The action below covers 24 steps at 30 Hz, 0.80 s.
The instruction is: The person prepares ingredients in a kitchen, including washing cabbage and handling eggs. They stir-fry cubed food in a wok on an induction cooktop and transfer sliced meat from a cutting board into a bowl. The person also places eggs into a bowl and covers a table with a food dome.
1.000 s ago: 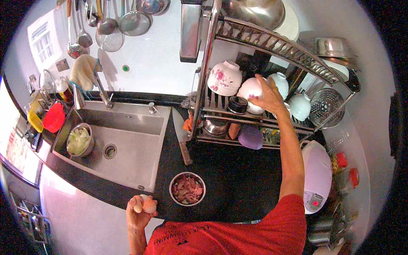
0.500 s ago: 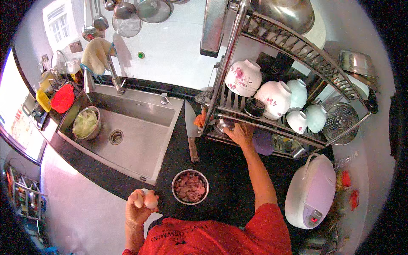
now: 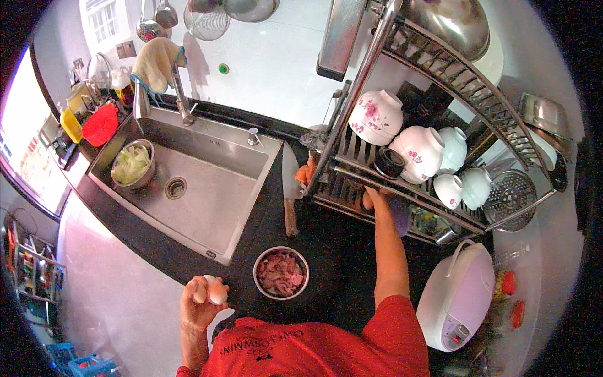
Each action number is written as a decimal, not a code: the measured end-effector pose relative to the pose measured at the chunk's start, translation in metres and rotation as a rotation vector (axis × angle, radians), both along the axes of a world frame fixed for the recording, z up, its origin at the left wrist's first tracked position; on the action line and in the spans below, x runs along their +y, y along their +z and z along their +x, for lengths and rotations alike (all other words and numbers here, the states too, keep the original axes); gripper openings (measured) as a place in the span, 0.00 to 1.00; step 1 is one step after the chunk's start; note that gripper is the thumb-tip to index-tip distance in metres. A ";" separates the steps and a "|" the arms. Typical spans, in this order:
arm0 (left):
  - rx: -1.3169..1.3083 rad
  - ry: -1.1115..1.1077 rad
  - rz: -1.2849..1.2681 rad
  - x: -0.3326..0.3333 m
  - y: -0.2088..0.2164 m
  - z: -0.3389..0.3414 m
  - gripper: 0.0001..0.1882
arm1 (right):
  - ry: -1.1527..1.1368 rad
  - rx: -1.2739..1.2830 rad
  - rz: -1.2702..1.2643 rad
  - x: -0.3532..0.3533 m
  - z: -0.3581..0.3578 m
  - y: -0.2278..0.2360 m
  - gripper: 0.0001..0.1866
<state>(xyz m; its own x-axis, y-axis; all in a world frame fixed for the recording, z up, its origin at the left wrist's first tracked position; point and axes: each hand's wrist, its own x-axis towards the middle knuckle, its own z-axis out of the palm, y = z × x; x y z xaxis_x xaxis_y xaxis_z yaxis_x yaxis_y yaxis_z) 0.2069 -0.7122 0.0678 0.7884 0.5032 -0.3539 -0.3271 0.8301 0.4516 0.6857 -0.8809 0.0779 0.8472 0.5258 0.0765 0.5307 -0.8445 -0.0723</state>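
My left hand (image 3: pixel 197 308) is closed around what look like eggs (image 3: pixel 217 291), held above the counter's front edge. To their right, a metal bowl (image 3: pixel 257 284) of cut raw meat sits on the black counter. My right hand (image 3: pixel 369 198) reaches into the lower shelf of the dish rack (image 3: pixel 352 174); its fingers are mostly hidden behind the rails, so what it touches does not show. A purple object (image 3: pixel 399 214) is right beside that wrist. On the upper shelf stand upturned flowered bowls (image 3: pixel 375 118) and a dark round lid-like thing (image 3: pixel 389 163).
A kitchen knife (image 3: pixel 290 188) lies between the sink (image 3: pixel 207 188) and the rack. In the sink rests a metal bowl (image 3: pixel 151 168) of leafy greens. A rice cooker (image 3: pixel 461 295) stands on the right. A cloth (image 3: pixel 156 63) hangs over the faucet.
My right hand has gone deeper into the lower shelf, away from the shiny metal item it was at. The view has shifted slightly. My left hand still holds the eggs.
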 end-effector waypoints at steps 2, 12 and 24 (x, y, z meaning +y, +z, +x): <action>0.041 0.004 -0.033 -0.002 0.003 0.003 0.14 | 0.033 -0.045 0.058 -0.001 0.000 -0.001 0.38; 0.086 -0.016 0.004 0.001 0.001 0.000 0.16 | 0.121 0.147 0.642 -0.018 -0.110 0.054 0.39; 0.148 0.064 0.783 -0.007 0.072 0.044 0.13 | 0.204 1.851 1.953 -0.038 -0.245 0.016 0.31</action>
<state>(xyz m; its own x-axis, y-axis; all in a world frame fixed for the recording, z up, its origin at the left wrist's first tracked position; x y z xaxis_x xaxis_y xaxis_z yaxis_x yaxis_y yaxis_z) 0.2514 -0.7187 0.1395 0.7223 0.6912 0.0221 -0.2540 0.2354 0.9381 0.4408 -0.9186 0.0938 0.5893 0.8078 -0.0142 -0.7499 0.5403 -0.3816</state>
